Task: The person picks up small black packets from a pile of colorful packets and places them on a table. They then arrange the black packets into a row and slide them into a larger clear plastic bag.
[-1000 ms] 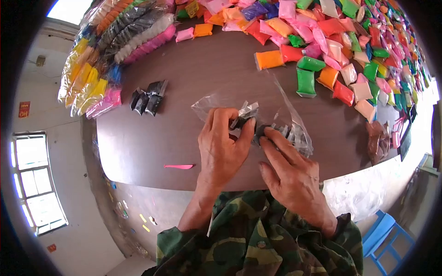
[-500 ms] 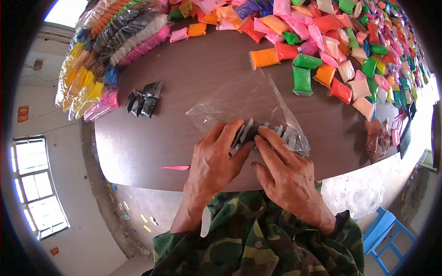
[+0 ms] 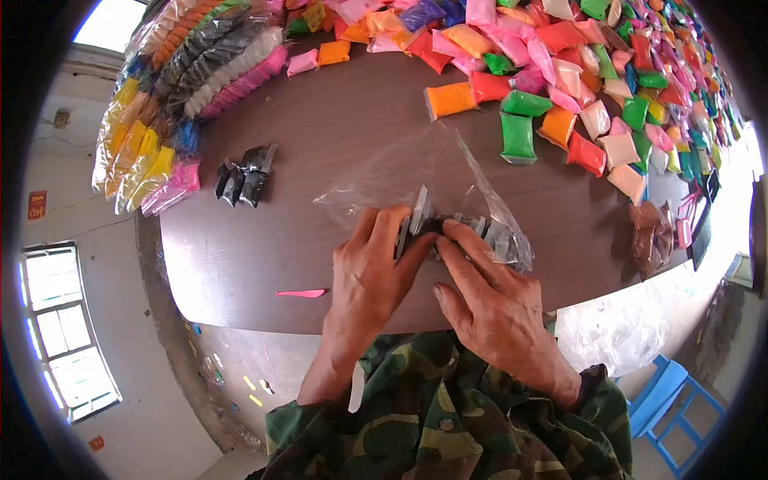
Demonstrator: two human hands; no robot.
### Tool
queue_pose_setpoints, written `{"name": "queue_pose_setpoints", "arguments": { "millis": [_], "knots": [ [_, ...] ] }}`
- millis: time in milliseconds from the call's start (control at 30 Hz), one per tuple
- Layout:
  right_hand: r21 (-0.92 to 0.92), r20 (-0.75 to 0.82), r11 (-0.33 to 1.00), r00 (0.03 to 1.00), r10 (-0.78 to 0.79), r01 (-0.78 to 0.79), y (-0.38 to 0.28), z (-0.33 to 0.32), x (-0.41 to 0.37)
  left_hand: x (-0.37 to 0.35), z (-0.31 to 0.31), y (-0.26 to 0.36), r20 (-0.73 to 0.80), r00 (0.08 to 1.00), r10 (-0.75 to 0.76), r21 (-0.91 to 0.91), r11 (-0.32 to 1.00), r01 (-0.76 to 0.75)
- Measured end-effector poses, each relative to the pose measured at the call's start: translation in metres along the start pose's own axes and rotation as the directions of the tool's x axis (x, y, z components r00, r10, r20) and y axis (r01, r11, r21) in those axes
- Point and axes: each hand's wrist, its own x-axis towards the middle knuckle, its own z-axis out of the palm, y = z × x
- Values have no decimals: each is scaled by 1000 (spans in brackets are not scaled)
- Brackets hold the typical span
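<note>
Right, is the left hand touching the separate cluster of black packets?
Apart: the head view shows brown tabletop between the left hand and that cluster of black packets.

Both the left hand [image 3: 370,268] and right hand [image 3: 500,300] grip what seem black packets [image 3: 430,227].

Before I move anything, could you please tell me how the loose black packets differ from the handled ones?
The loose black packets lie untouched; the handled black packets are in the left hand's grip, beneath the right fingers. The loose ones lie away from the clear bag; the handled ones are against it. Both groups are bunched.
</note>
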Motion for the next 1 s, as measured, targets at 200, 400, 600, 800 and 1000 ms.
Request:
{"name": "queue_pose_setpoints", "arguments": {
  "millis": [200,400,600,800,1000],
  "knots": [
    [7,7,1000,1000,8,-8,0,0,-1,1,-19,-3,155,987,-39,-65,997,49],
    [3,-6,1000,1000,3,-3,1,0,-3,11,-29,4,262,963,-65,-102,990,94],
    [17,-11,1000,1000,7,-7,1,0,-2,20,-35,1,391,920,-1,-25,1000,12],
    [15,-46,1000,999,6,-5,-1,3,1,16,-34,-1,364,924,118,7,992,-129],
    [-46,50,998,997,54,-52,-7,2,1,17,-35,-2,361,931,50,-24,999,-45]
  ]
}}
